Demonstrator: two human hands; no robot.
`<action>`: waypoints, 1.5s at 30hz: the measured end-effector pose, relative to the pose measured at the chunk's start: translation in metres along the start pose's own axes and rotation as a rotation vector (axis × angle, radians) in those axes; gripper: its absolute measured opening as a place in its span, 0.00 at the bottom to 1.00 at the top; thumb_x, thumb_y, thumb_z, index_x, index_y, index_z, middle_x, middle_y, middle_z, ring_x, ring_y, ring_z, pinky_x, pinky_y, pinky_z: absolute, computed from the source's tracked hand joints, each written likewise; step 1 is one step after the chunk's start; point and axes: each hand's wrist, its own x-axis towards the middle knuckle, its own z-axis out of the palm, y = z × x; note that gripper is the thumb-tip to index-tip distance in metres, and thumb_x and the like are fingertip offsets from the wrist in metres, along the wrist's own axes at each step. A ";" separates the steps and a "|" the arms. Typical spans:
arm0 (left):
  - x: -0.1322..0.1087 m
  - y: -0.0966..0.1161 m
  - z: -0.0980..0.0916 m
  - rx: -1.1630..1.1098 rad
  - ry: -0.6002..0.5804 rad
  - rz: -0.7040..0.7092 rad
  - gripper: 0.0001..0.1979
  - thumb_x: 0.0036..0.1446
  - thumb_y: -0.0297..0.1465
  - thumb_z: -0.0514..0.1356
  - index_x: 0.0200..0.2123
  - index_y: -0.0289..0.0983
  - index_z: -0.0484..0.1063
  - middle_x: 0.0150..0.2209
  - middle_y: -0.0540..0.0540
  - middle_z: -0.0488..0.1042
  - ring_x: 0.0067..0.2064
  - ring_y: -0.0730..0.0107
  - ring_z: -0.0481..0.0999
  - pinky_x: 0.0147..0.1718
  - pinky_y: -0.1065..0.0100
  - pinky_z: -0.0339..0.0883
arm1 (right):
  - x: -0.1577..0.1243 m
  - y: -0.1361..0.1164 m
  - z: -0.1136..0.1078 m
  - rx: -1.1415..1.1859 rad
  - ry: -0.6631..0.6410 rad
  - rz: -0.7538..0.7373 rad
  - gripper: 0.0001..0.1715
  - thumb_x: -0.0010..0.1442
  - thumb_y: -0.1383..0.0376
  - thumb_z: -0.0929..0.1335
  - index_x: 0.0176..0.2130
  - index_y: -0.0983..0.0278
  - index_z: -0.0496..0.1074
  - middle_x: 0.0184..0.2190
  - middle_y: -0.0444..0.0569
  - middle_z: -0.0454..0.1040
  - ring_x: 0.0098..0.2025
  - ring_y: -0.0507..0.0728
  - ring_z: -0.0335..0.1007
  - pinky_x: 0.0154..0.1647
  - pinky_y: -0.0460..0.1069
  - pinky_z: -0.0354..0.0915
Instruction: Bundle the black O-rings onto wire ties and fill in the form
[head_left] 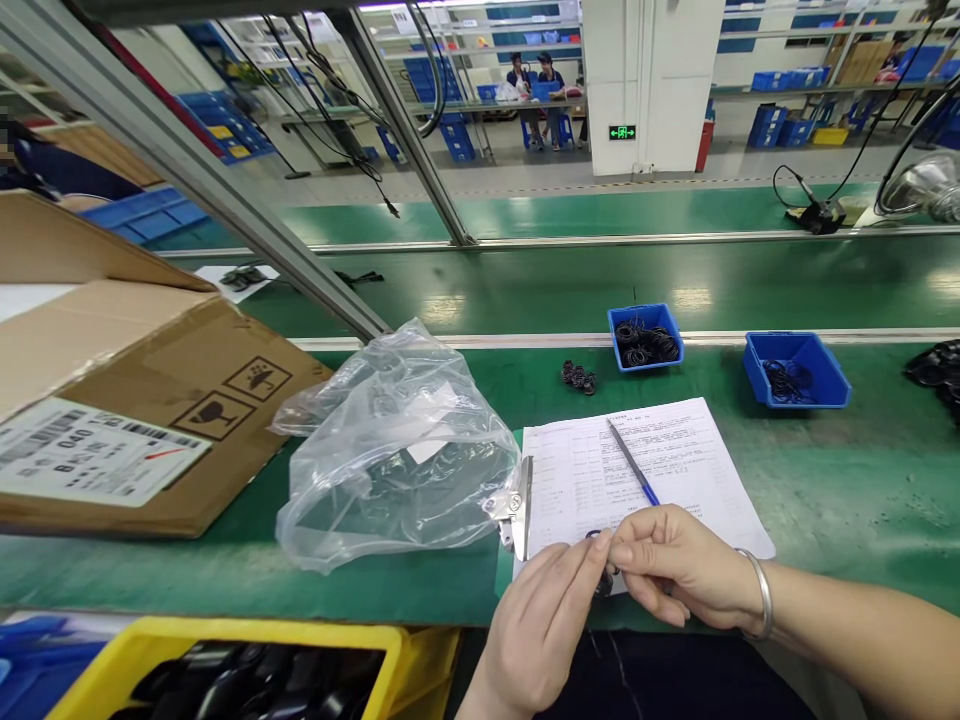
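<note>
My left hand (536,625) and my right hand (667,565) meet at the fingertips above the lower edge of a printed sheet on a clipboard. Between them shows part of a small black cable coil (602,582), mostly hidden by the fingers. Both hands are closed around it, the right one pinching with thumb and forefinger. A silver bangle circles the right wrist. On the printed sheet (577,480) lies a blue-and-grey pen (634,462), just beyond the right hand. The metal clip (516,512) of the clipboard sits left of the paper.
Two blue bins (646,368) (799,403) hold black coils. A small black coil pile (578,377) lies beside them. Left are a clear plastic bag (397,460) and an open carton (247,440). A yellow crate (405,650) of black parts stands below the green bench (862,500).
</note>
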 end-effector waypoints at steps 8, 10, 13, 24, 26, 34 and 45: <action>0.003 -0.003 -0.001 -0.031 -0.020 0.030 0.25 0.67 0.21 0.47 0.67 0.31 0.57 0.47 0.34 0.79 0.49 0.61 0.79 0.46 0.62 0.74 | 0.001 0.005 -0.001 0.050 0.006 0.018 0.23 0.57 0.51 0.74 0.31 0.69 0.71 0.15 0.39 0.67 0.11 0.43 0.53 0.10 0.40 0.42; 0.005 -0.004 -0.003 -0.017 -0.042 0.027 0.24 0.69 0.23 0.45 0.66 0.33 0.59 0.47 0.34 0.79 0.48 0.61 0.79 0.45 0.62 0.74 | 0.002 0.004 -0.001 0.057 0.017 0.024 0.23 0.57 0.50 0.74 0.31 0.68 0.71 0.15 0.38 0.67 0.11 0.43 0.52 0.11 0.41 0.42; 0.005 -0.006 -0.005 -0.015 -0.056 0.033 0.23 0.69 0.23 0.46 0.64 0.32 0.62 0.47 0.34 0.79 0.47 0.60 0.80 0.45 0.62 0.75 | 0.002 0.001 -0.001 0.074 0.039 0.038 0.23 0.56 0.50 0.74 0.30 0.68 0.70 0.16 0.38 0.66 0.11 0.43 0.50 0.11 0.42 0.40; 0.011 0.011 -0.001 -0.310 0.190 -0.357 0.13 0.64 0.24 0.56 0.49 0.40 0.74 0.41 0.45 0.82 0.41 0.67 0.83 0.40 0.69 0.78 | 0.005 0.001 -0.003 -0.088 0.210 -0.091 0.24 0.56 0.47 0.72 0.34 0.65 0.67 0.19 0.37 0.68 0.11 0.44 0.54 0.10 0.40 0.44; 0.013 0.011 -0.003 -0.312 0.154 -0.389 0.12 0.64 0.25 0.56 0.48 0.40 0.74 0.39 0.46 0.82 0.40 0.67 0.83 0.40 0.70 0.78 | 0.002 -0.001 -0.002 -0.205 0.283 -0.212 0.23 0.58 0.47 0.71 0.37 0.64 0.67 0.19 0.37 0.69 0.13 0.45 0.57 0.12 0.40 0.49; 0.012 0.009 -0.008 -0.137 0.078 -0.289 0.14 0.64 0.23 0.56 0.52 0.36 0.73 0.42 0.43 0.81 0.44 0.68 0.81 0.47 0.70 0.75 | -0.005 0.001 0.003 -0.514 0.128 -0.270 0.21 0.57 0.51 0.73 0.37 0.67 0.74 0.19 0.42 0.72 0.14 0.46 0.62 0.17 0.42 0.59; 0.020 0.011 -0.015 -0.203 0.053 -0.206 0.21 0.63 0.20 0.55 0.58 0.36 0.70 0.44 0.42 0.81 0.44 0.66 0.81 0.44 0.69 0.76 | -0.004 0.001 0.003 -0.379 0.014 -0.191 0.21 0.56 0.51 0.74 0.33 0.67 0.72 0.18 0.40 0.71 0.13 0.45 0.62 0.15 0.41 0.58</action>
